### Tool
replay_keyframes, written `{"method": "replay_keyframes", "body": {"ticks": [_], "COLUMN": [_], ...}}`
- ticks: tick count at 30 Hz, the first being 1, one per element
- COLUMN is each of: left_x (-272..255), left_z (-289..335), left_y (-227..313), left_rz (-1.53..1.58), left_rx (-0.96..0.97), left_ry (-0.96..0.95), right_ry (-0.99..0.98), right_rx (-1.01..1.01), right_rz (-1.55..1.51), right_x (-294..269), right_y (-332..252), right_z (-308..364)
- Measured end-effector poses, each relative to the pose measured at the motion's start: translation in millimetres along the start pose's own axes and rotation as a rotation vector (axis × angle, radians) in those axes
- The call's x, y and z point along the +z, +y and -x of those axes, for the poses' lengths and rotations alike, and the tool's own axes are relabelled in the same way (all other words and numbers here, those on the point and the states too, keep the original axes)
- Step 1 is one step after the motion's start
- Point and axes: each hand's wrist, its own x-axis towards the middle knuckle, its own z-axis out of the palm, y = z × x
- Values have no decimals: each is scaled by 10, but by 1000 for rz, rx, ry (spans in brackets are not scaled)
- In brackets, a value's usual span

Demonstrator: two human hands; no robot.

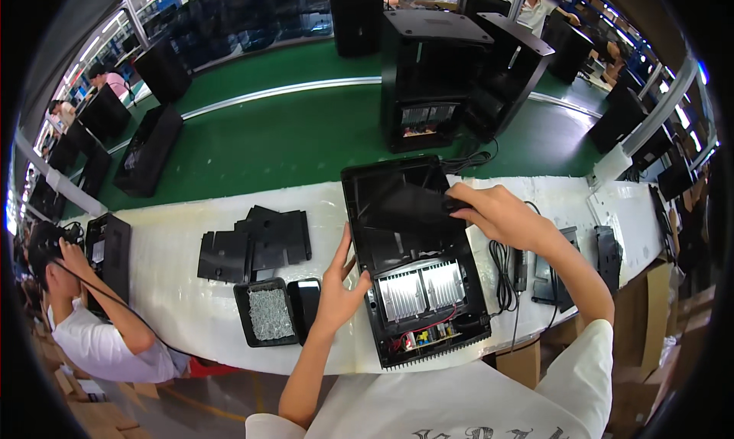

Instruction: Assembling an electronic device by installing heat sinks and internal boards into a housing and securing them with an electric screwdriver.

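A black box-shaped housing [419, 259] lies open side up on the white-covered bench in front of me. Inside its near end are two silver finned heat sinks [423, 291] and a circuit board [424, 336] with a red wire. My left hand [341, 295] rests against the housing's left edge, fingers stretched and thumb apart. Over the far right part of the housing, my right hand [495, 212] pinches the edge of a dark panel [409, 209], which is blurred against the black interior. The fingertips under that edge are partly hidden.
Left of the housing stand a black tray of small metal screws [269, 314], a phone [306, 297] and flat black panels [256, 242]. Coiled cable [501, 277] lies at right. Tall black cabinets [428, 72] stand on the green conveyor [275, 137]. A co-worker [115, 324] sits at left.
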Motion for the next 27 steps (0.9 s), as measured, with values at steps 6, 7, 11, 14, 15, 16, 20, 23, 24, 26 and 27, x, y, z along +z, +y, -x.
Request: {"method": "replay_keyframes", "body": {"ticks": [6, 7, 11, 14, 15, 16, 20, 23, 24, 26, 27], "left_x": [-72, -101, -135, -148, -145, -143, -82, -10, -1, -6, -16], "left_z": [-77, -85, -88, -61, -58, -53, -77, -102, -94, -102, -110], "left_y": [150, 122, 91, 65, 65, 66, 52, 112, 92, 50, 56], "left_rz": [-67, -94, -104, -104, -106, -94, -63, -55, -54, -47, -52], "left_rx": [-33, -29, -11, -3, -3, -10, -6, -64, -67, -37, -40], "left_ry": [-68, -93, -102, -95, -92, -88, -60, -24, -37, -2, -9], "right_ry": [-162, -167, -226, -169, -170, -171, -231, -182, -184, -212, -208], "right_rx": [-170, -185, -148, -132, -114, -95, -81, -38, -48, -78, -73], "right_rz": [256, 247, 255, 262, 271, 281, 306, 180, 221, 292, 286], "right_x": [108, 110, 115, 176, 169, 170, 290, 345, 368, 316, 273], "right_y": [-118, -123, -180, -233, -256, -272, -209, -38, -67, -185, -204], "right_z": [30, 12, -37, -49, -52, -59, -134, -126, -97, -46, -43]}}
